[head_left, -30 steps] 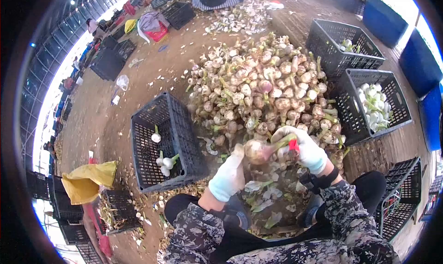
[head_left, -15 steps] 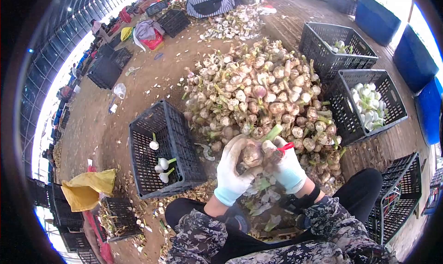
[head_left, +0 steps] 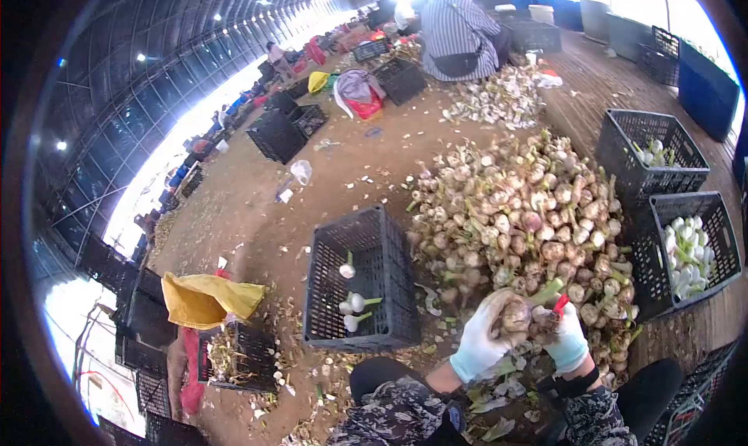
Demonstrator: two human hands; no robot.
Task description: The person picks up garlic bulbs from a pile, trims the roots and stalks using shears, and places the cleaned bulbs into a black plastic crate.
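Observation:
Both my hands wear white gloves with pale blue cuffs. My left hand (head_left: pixel 483 338) is wrapped round a large brownish garlic bulb (head_left: pixel 516 315) with a green stem. Close beside it, my right hand (head_left: pixel 567 338) is closed near the bulb's root side; a red strip (head_left: pixel 561 303) shows at its fingers, and what else it holds is too small to tell. Beyond my hands lies a big heap of untrimmed garlic (head_left: pixel 514 204). Left of them a black crate (head_left: pixel 393 290) holds several cleaned white bulbs (head_left: pixel 355 303).
At the right stand two black crates, one (head_left: pixel 658 183) with a few bulbs, the other (head_left: pixel 662 294) with many white ones. A yellow sack (head_left: pixel 210 299) lies at the left over a crate of scraps (head_left: pixel 253 356). A person in a striped top (head_left: pixel 460 37) sits beyond the heap.
The view has swung left and up, so the heap, crates and hands appear further right and lower. The bulb remains in my left hand, with my right hand beside it.

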